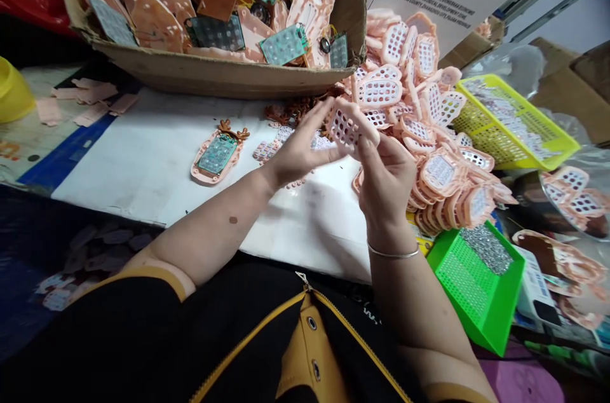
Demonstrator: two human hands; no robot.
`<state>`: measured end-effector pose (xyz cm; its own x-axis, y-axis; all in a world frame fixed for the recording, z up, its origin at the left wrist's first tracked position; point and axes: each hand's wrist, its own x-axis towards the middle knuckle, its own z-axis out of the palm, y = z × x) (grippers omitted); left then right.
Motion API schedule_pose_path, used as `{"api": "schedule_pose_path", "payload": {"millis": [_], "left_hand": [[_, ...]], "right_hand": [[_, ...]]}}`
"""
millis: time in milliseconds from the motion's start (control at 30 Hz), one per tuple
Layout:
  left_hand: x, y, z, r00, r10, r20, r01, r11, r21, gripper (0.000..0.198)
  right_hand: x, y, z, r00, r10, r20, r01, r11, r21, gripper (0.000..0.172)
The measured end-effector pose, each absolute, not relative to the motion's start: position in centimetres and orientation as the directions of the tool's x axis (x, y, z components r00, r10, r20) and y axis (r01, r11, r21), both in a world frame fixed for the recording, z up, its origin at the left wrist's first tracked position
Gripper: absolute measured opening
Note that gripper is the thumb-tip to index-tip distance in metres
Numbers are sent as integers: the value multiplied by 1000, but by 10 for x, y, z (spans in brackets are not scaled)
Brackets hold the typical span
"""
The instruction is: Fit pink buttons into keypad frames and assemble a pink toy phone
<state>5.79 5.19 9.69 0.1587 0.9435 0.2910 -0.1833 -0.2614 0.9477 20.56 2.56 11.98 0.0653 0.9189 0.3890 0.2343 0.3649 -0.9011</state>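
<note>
White tabletop (pixel 157 161); left hand (pixel 298 152), right hand (pixel 386 177) fingers apparently pinching one pink shell (pixel 344 126).

Pink perforated cover (pixel 344 126) (tilted, held aloft)

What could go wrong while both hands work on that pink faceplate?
The pink faceplate is pinched only by the right hand, with the left hand flat against it, so it might slip. The heaped pile of faceplates beside the right wrist could slide toward the green tray.
</note>
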Motion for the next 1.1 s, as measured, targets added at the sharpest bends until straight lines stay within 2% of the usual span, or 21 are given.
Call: {"api": "schedule_pose_path", "payload": {"millis": [33,100,167,200,267,333,400,467,500,567,633,767,867,933,1000,1100], "left_hand": [[57,52,98,171,969,181,-321,-119,939,61],[57,51,100,269,963,-21,-504,160,849,56],[56,51,102,322,939,-123,-588,301,751,49],[56,52,103,305,942,-142,-622,310,719,43],[55,54,103,213,965,-153,-683,259,682,35],[54,57,103,111,980,-164,-714,194,673,35],[53,59,103,63,982,-178,-708,169,686,39],[53,61,102,59,982,-177,-699,168,695,42],[53,61,101,66,983,-173,-697,169,696,43],[54,62,101,74,984,-164,-704,168,690,42],[54,62,101,71,984,-162,-714,164,681,40],[54,61,102,61,986,-157,-715,153,682,41],[55,60,103,97,982,-160,-698,181,692,49],[55,60,102,123,979,-161,-687,201,699,52],[57,61,99,115,981,-159,-693,193,695,52],[60,61,94,114,979,-168,-708,198,678,55]], "right_hand": [[206,23,121,4,902,431,308,409,-859,28],[209,19,123,-223,869,443,395,496,-774,26],[215,23,124,-441,812,383,393,558,-731,28],[220,28,125,-471,801,368,408,568,-715,30],[232,43,123,-397,832,387,536,553,-638,29],[242,60,117,-347,859,377,753,495,-434,23],[245,75,108,-428,879,211,869,464,-172,22],[240,84,98,-440,897,39,898,438,38,23],[235,85,93,-413,911,0,905,411,116,25],[226,85,86,-363,932,-20,907,358,222,30],[220,80,83,-360,933,-33,896,355,266,31],[222,70,83,-388,920,-62,882,390,264,32],[229,64,82,-348,938,-13,920,344,189,36],[232,61,83,-285,956,76,958,281,51,34],[234,56,85,-199,955,222,957,238,-166,30],[232,44,92,-37,893,449,781,306,-545,21]]}}
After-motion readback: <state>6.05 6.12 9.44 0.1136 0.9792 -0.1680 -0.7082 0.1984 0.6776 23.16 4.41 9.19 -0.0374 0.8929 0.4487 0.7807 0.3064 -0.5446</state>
